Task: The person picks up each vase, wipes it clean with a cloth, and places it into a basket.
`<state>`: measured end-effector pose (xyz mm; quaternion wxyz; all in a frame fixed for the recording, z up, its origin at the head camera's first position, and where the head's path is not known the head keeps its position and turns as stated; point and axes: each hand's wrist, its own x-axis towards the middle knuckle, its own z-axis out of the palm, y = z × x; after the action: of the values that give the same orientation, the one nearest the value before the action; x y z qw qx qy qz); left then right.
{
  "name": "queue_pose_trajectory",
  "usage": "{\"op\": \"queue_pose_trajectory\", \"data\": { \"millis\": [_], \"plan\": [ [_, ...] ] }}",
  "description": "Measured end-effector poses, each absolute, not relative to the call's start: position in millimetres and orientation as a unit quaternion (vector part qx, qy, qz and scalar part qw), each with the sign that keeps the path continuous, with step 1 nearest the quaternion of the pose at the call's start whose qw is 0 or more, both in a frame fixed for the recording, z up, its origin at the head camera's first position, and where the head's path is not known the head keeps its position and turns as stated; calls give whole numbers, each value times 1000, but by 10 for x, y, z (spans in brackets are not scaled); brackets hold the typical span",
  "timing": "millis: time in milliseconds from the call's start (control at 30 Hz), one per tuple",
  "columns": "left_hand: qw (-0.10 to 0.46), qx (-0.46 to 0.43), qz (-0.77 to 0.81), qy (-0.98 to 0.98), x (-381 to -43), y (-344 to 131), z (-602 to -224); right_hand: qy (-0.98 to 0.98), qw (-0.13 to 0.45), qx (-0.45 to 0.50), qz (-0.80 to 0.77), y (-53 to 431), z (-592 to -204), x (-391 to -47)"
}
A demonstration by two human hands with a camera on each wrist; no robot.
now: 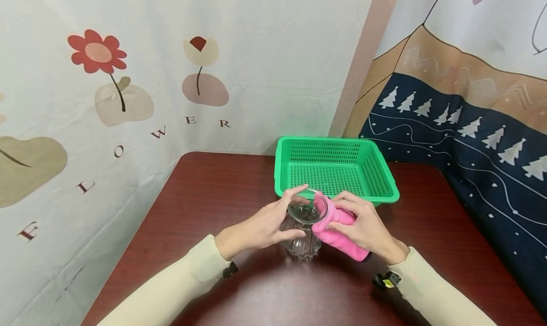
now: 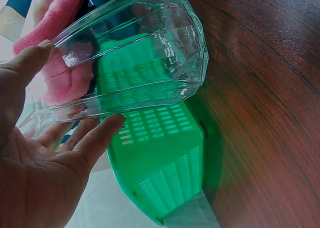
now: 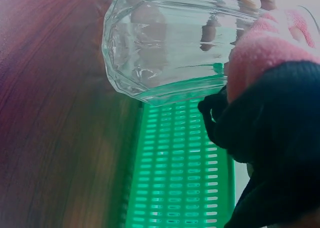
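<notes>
A clear glass jar (image 1: 304, 244) with a ribbed body and a wide round mouth is held upright, in front of the green basket. My left hand (image 1: 266, 223) grips it near the neck, thumb on the near side and fingers on the far side. My right hand (image 1: 371, 227) pinches a fluffy pink cloth (image 1: 345, 244) over the right side of the rim; part of the cloth is inside the mouth. In the right wrist view a dark fabric part (image 3: 285, 118) hangs beside the pink cloth (image 3: 265, 50) and hides most of the right hand.
The green perforated basket (image 1: 279, 174) stands at the back of the dark red wooden table (image 1: 222, 193), just behind the jar. Printed curtains (image 1: 273, 69) hang behind the table and along its right side.
</notes>
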<state>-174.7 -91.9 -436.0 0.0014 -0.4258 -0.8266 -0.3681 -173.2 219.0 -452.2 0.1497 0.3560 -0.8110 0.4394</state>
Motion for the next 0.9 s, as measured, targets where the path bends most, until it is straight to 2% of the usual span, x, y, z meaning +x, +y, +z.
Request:
{"op": "queue_pose_trajectory", "data": {
  "millis": [900],
  "plan": [
    [0, -433, -371, -821, -1747, -928, -4348, -818, 165, 379, 401, 2174, -4541, -1759]
  ]
}}
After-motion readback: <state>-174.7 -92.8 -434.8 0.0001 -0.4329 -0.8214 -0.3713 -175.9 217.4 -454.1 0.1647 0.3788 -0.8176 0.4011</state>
